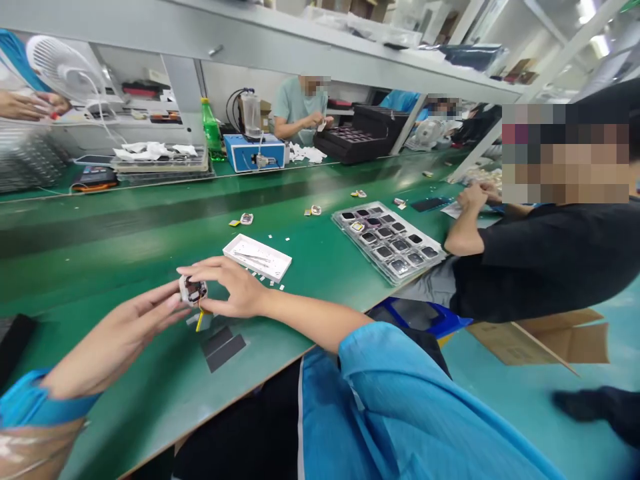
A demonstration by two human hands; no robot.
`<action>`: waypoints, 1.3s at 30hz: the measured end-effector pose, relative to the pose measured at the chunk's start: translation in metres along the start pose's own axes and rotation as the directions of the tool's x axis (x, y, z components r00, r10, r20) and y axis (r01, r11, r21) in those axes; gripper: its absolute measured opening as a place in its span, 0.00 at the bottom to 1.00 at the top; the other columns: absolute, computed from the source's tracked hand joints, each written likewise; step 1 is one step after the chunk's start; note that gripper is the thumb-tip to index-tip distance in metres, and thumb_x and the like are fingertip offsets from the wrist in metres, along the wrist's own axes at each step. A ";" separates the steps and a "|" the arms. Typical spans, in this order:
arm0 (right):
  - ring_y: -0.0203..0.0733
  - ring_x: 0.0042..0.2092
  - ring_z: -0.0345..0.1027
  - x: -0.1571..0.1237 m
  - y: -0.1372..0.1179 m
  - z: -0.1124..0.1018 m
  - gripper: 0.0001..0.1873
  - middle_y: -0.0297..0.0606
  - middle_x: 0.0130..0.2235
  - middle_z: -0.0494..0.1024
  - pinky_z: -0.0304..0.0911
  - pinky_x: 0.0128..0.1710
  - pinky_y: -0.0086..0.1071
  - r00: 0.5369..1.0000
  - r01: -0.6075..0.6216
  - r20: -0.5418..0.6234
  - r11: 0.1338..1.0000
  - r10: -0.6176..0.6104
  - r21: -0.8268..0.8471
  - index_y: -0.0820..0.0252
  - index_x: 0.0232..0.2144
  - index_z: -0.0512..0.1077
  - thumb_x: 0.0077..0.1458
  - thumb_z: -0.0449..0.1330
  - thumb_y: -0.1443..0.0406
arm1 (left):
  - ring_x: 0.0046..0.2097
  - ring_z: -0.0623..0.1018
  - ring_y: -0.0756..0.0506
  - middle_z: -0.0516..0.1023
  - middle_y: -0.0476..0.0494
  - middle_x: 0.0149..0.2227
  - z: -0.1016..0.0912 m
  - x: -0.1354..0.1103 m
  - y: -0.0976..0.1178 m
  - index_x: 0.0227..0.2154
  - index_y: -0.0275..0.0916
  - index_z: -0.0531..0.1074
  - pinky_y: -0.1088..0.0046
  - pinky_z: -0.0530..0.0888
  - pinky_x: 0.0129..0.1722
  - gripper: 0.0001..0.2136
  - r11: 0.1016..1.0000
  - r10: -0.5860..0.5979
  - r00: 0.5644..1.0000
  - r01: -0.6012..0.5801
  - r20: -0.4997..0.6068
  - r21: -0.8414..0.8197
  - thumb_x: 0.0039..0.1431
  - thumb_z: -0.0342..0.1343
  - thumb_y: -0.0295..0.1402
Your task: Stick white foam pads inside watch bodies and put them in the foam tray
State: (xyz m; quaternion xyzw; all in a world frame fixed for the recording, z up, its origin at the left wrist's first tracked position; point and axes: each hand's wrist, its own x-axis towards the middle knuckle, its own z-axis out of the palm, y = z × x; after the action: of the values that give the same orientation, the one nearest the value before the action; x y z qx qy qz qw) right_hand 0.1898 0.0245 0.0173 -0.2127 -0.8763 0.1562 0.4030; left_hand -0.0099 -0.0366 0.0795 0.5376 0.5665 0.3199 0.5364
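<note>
Blue sleeve (400, 400) runs to the right hand (233, 288), spread fingers (210, 265) pinching a small electronic module (193, 291) from above, left hand (127, 327) pressing joined fingertips (173, 301) against its left side, over the green counter (125, 257).

A small squarish electronic module (193, 291), white-framed with a dark, crowded interior, is held tilted above the green bench, just left of a shallow white rectangular plastic tray (257, 258). From here, a thin yellow strip (201, 321) and a short orange wire (202, 306) hang from its underside. The person's left hand (135, 313) and right hand (230, 287) pinch it from either side, and its inner parts are too small to make out.
</note>
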 end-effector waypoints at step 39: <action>0.43 0.50 0.76 -0.017 -0.007 0.017 0.09 0.42 0.49 0.81 0.64 0.62 0.49 0.970 -0.059 -0.240 0.993 0.034 -0.100 0.57 0.31 0.78 0.58 0.58 0.68 | 0.41 0.80 0.46 0.81 0.44 0.39 0.031 0.052 -0.068 0.38 0.39 0.78 0.73 0.78 0.40 0.25 0.775 0.510 0.797 -0.589 -0.323 -0.230 0.32 0.77 0.31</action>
State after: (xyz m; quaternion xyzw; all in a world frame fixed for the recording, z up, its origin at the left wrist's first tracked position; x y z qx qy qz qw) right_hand 0.1848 0.0085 -0.0016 -0.2714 -0.8234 0.0922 0.4897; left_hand 0.0098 -0.0090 -0.0048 0.5430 0.3851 0.6136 0.4246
